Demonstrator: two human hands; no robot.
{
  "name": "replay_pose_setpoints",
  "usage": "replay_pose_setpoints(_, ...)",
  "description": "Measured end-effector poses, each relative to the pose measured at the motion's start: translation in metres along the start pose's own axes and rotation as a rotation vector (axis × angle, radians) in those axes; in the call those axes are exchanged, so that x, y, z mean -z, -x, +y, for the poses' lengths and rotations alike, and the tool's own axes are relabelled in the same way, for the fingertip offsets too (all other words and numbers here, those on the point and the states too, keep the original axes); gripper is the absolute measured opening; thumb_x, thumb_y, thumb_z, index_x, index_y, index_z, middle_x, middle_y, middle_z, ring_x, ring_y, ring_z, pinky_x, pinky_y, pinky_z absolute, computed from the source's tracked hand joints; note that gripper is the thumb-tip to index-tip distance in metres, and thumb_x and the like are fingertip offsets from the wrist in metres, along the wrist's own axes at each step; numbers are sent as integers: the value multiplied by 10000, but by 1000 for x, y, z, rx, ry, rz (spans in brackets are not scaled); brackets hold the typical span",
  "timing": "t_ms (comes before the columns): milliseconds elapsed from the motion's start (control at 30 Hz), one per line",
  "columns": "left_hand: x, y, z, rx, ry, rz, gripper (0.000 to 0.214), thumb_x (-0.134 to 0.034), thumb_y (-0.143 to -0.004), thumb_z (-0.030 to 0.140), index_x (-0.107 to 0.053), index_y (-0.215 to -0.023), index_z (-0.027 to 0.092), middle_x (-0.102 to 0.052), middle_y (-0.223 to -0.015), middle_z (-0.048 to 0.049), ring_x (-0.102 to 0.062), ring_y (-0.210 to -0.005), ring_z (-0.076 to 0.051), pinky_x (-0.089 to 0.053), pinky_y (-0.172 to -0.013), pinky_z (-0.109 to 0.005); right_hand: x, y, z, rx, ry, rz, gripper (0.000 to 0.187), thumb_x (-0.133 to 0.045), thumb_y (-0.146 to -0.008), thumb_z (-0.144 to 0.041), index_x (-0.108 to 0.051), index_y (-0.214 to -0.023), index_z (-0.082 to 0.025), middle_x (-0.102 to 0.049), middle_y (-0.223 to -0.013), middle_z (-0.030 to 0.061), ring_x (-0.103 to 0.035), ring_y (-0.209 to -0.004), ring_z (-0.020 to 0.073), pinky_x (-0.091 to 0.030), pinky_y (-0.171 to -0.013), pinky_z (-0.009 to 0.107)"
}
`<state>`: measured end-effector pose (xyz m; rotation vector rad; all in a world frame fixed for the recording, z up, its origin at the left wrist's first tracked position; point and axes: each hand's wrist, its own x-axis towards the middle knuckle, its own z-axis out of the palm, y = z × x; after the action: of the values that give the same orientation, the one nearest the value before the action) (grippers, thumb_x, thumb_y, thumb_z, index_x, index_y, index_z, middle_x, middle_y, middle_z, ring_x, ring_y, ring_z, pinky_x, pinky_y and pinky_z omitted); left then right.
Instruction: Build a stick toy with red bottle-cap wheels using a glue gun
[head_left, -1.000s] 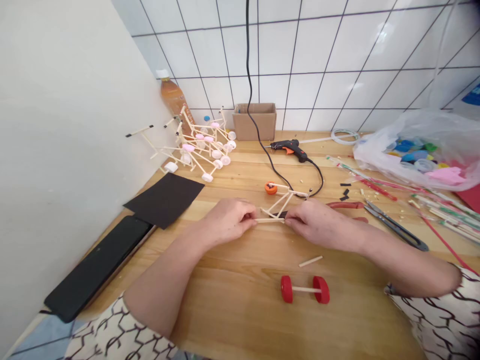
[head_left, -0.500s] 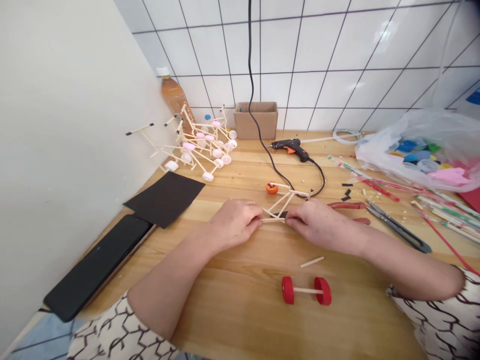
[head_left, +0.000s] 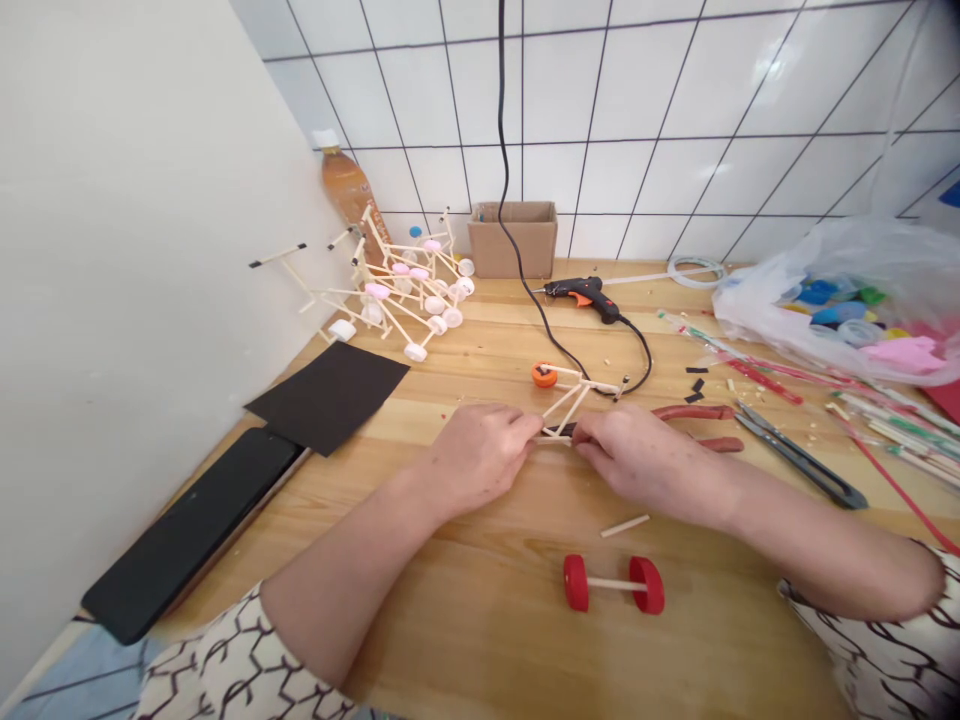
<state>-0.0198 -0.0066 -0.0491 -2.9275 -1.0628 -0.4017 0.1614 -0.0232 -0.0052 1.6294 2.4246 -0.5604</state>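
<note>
Hands (head_left: 486,455) w/ stick (head_left: 559,441), axis L-R

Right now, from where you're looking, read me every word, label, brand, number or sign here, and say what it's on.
No text is legible.
Bottle: markings on its side, too small and blurred to read.
Black phone: dark screen, nothing readable.
Stick frame at the hands: no lettering that I can make out.
</note>
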Motion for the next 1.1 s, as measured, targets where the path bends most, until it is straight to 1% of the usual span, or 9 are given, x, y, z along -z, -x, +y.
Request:
replay_pose_setpoints(100, -1, -1, 3, -19, -10, 42, 180, -434, -861, 174, -609, -882, 143, -645, -720, -41, -603, -676, -182, -452, -594, -286, -1, -1, 0, -14, -1, -14, 193, -431, -796, -41, -586, -727, -134, -622, -651, 50, -519, -555, 128, -333, -514, 238)
replay_pose_setpoints(233, -5, -1, 7, -43, 26, 114, 216, -411, -883, 175, -623, -908, 141, -648, -741, -48, -607, -713, -173, -469, -634, -281, -4, -2, 2, 4, -10, 25, 190, -429, -792, -47, -590, -739, -134, -626, -664, 50, -523, -571, 133, -341, -533, 245)
replay_pose_setpoints(367, -11, -3, 10, -38, 33, 142, 237, -396, -895, 168, -627, -945, 150, -640, -738, -43, -606, -728, -159, -470, -642, -264, -5, -2, 2, 16, 3, 30, 208, -428, -780, -27, -604, -747, -132, -634, -668, 46, -520, -567, 132, -343, -546, 253)
replay_pose_setpoints(467, -15, -3, 12, -46, 26, 157, 240, -399, -890, 159, -635, -933, 155, -632, -740, -39, -598, -720, -160, -467, -634, -267, -5, -2, 2, 14, -6, 50, 221, -431, -771, -16, -614, -727, -131, -640, -669, 50, -527, -566, 136, -346, -545, 256)
replay_pose_setpoints(567, -17, -5, 13, -58, 4, 150, 256, -387, -890, 152, -641, -925, 154, -620, -735, -36, -588, -709, -163, -466, -627, -279, -7, -3, 3, 52, -35, 79, 242, -422, -762, -4, -625, -744, -134, -656, -703, 55, -553, -593, 139, -360, -556, 253)
replay_pose_setpoints(667, -16, -6, 15, -74, -27, 109, 258, -388, -880, 133, -640, -932, 151, -612, -735, -38, -580, -706, -168, -466, -630, -288, -9, -3, 6, 89, -40, 93, 244, -414, -783, -36, -632, -773, -144, -668, -732, 62, -572, -612, 144, -367, -559, 254)
replay_pose_setpoints(833, -15, -7, 15, -84, -66, 54, 234, -410, -874, 143, -634, -939, 163, -610, -747, -39, -568, -714, -174, -457, -631, -292, -7, -4, 3, 54, -23, 67, 246, -403, -791, -44, -631, -758, -131, -674, -740, 91, -594, -636, 170, -367, -555, 262)
replay_pose_setpoints(933, -15, -7, 16, -84, -84, 61, 208, -435, -863, 145, -634, -921, 166, -607, -739, -34, -560, -707, -178, -449, -623, -295, -4, -4, 1, 25, -21, 47, 246, -411, -790, -36, -633, -743, -132, -676, -739, 91, -595, -642, 170, -365, -561, 261)
replay_pose_setpoints(1100, -14, -8, 17, -108, -123, 78, 190, -446, -859, 140, -633, -884, 160, -587, -713, -34, -544, -685, -175, -431, -596, -292, -4, -3, 6, 100, -36, 87, 263, -415, -790, -55, -632, -679, -154, -645, -656, 60, -551, -565, 144, -349, -539, 261)
